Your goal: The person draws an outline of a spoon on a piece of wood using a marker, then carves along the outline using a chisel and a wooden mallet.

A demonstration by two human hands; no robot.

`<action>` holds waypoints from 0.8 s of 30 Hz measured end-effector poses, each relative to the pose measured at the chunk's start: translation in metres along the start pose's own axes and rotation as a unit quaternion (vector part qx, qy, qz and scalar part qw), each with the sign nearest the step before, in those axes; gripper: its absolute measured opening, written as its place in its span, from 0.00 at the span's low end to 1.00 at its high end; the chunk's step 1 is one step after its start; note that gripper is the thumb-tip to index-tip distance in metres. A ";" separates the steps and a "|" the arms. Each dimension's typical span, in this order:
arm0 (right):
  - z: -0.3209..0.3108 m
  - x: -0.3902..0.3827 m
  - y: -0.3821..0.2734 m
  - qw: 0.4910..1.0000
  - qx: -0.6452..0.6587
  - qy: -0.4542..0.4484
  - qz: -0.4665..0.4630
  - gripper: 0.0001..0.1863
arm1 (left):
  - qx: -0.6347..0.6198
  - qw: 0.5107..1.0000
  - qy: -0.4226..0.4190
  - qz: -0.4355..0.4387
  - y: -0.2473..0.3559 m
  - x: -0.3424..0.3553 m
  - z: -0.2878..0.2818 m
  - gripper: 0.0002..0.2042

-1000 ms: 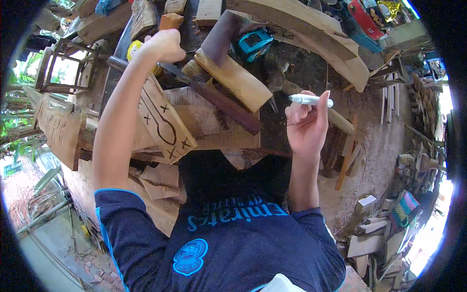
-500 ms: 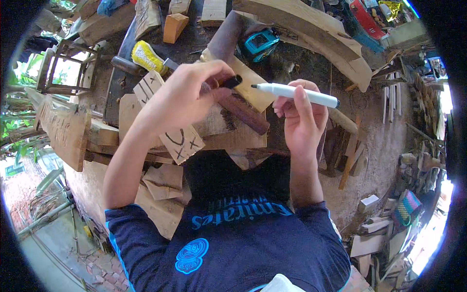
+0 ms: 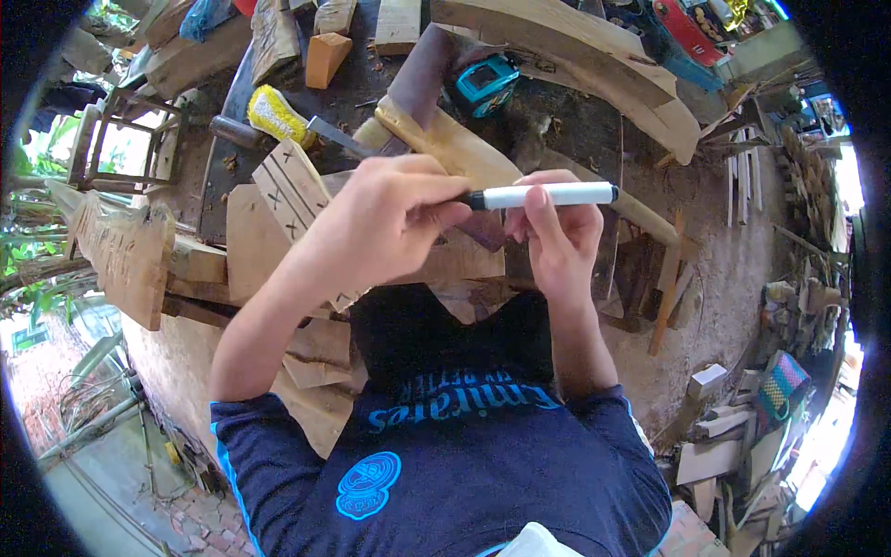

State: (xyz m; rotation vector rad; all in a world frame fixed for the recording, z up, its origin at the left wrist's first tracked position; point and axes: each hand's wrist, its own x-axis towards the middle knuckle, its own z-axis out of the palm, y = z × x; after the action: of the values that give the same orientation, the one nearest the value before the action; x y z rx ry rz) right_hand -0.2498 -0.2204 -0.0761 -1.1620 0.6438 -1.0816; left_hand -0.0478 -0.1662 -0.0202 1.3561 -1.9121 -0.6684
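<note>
In front of my chest, my right hand [image 3: 561, 227] grips a white marker [image 3: 548, 194] between thumb and fingers. Its black cap [image 3: 475, 200] sits over the tip at the left end, pinched by my left hand [image 3: 394, 213]. Beneath my left hand and forearm lies a wooden board [image 3: 290, 186] with black lines and crosses drawn on it; its middle is hidden by the arm. Beyond the hands, a pale curved wood piece [image 3: 450, 144] rests with a dark brown wooden piece [image 3: 418, 79] on the dark worktable.
A yellow-and-white handled tool [image 3: 278, 116] with a flat blade lies left of the hands. A teal tape measure [image 3: 487, 84] is on the table [image 3: 585, 130] at the far side. A long curved plank [image 3: 594, 56] spans the far right. Wood offcuts [image 3: 710, 455] pile up on the right.
My hands have come together. The bare marker tip has gone into the black cap, and the marker now lies nearly level.
</note>
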 end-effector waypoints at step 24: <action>-0.034 -0.029 0.013 0.996 -0.069 0.043 -0.046 0.16 | 0.318 0.859 0.229 -0.330 -0.051 -0.031 -0.061 0.27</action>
State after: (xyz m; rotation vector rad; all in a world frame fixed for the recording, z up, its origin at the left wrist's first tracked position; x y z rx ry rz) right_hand -0.2858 -0.2075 -0.1028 -1.2794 0.7464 -1.1855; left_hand 0.0368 -0.1542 -0.0272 2.3870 -1.2853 0.0519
